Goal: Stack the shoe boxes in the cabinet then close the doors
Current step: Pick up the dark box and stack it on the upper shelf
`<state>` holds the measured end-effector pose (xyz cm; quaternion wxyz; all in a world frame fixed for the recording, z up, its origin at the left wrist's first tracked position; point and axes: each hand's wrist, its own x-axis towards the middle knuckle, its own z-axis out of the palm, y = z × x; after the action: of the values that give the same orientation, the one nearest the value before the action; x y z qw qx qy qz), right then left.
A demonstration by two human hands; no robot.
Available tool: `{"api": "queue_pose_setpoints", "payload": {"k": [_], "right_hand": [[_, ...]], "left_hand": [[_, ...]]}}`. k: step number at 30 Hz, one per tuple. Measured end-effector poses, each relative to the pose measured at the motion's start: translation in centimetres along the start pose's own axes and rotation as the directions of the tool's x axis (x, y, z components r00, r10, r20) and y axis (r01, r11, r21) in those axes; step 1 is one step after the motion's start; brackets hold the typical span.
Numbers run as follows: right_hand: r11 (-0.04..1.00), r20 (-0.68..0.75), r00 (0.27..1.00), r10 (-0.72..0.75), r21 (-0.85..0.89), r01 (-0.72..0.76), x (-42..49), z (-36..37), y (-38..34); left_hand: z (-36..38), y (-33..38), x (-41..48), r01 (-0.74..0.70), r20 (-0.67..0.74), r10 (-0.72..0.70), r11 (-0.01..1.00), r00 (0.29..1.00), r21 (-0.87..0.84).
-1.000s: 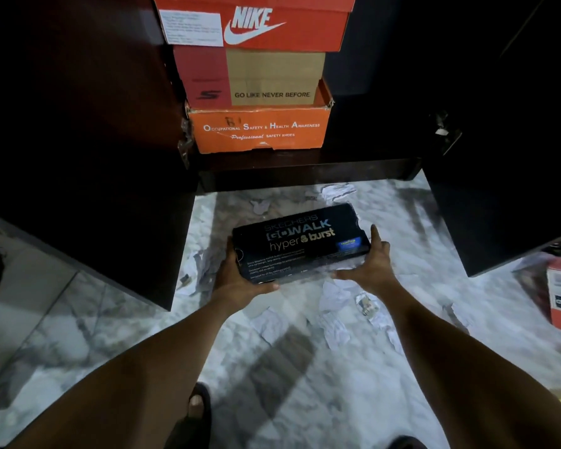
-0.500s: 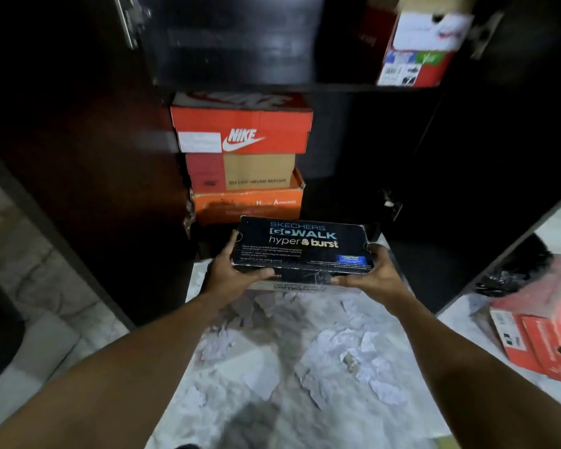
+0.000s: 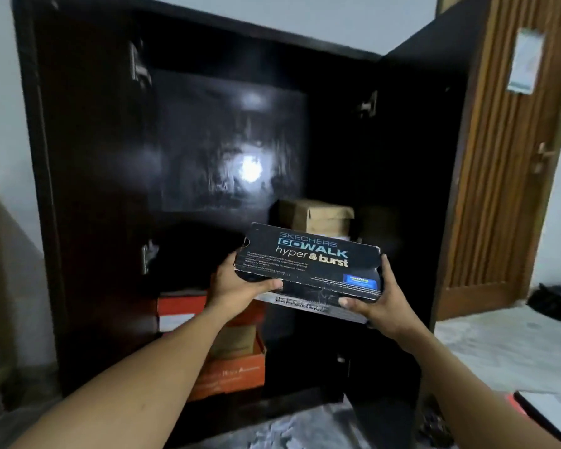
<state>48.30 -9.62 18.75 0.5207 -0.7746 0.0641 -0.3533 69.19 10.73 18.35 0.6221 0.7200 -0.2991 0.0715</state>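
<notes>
I hold a black Skechers shoe box (image 3: 308, 262) in front of the open dark cabinet (image 3: 227, 140), at about the height of its middle shelf. My left hand (image 3: 237, 285) grips the box's left end and my right hand (image 3: 374, 306) grips its right end from below. A brown box (image 3: 318, 215) sits on the shelf just behind the held box. On the lower left, a stack of orange and red shoe boxes (image 3: 237, 367) stands in the cabinet, partly hidden by my left arm. Both cabinet doors stand open, the right door (image 3: 434, 157) swung outward.
A brown wooden room door (image 3: 515, 176) stands to the right of the cabinet. A dark bundle (image 3: 554, 301) lies on the marble floor by it. A red-edged box (image 3: 544, 413) lies at the lower right. Scraps of paper (image 3: 289, 429) litter the floor before the cabinet.
I have lifted the black box from near the floor up to the height of the middle shelf. My view has risen from the floor to the cabinet's upper part.
</notes>
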Motion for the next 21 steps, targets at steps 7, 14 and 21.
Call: {"api": "queue_pose_setpoints", "payload": {"k": [7, 14, 21], "right_hand": [[0.989, -0.26, 0.96, -0.103, -0.127, 0.072, 4.8, -1.5, -0.8], [0.986, -0.48, 0.871, -0.105, -0.163, 0.029, 9.5, -0.3, 1.3], [0.974, -0.471, 0.869, -0.149, -0.221, 0.047, 14.5, -0.6, 2.1]], "left_hand": [[6.4, 5.7, 7.2, -0.022, -0.173, 0.006, 0.996, 0.985, -0.09], [12.1, 7.5, 13.3, -0.027, 0.02, 0.034, 0.96, 0.999, -0.277], [14.4, 8.2, 17.0, 0.024, 0.243, 0.045, 0.962, 0.969, -0.273]]}}
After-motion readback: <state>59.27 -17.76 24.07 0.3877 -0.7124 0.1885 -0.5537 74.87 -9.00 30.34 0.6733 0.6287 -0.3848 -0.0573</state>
